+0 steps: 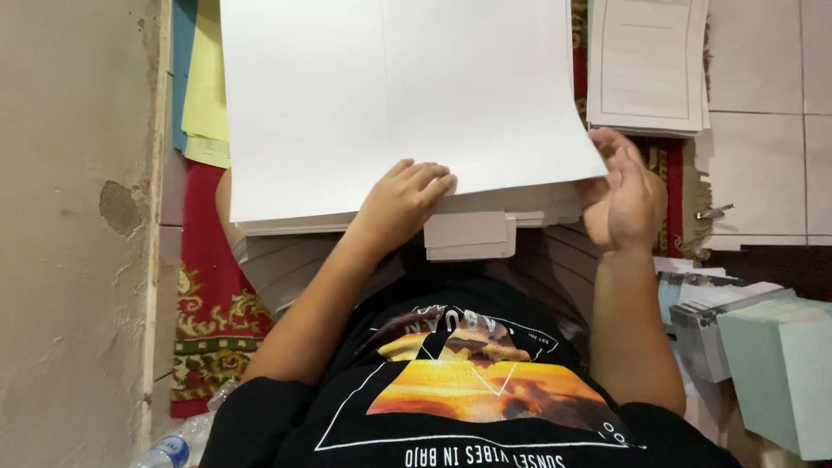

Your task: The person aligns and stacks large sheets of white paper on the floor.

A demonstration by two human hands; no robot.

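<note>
Left hand (pixel 400 201) flat, fingers pressed together on white paper stack (pixel 390 104) on lap; right hand (pixel 622 195) spread, lifting top sheet's corner; bordered sheets (pixel 648 65) beyond.

Paper stack (pixel 390 104) on lap; printed sheets (pixel 646 65) lie to its right.

A black short-sleeved T-shirt (pixel 468 407) is worn. An orange sunset print within a white-outlined triangle is shown on it. Both forearms, from sleeves to fingers, are left bare.
</note>
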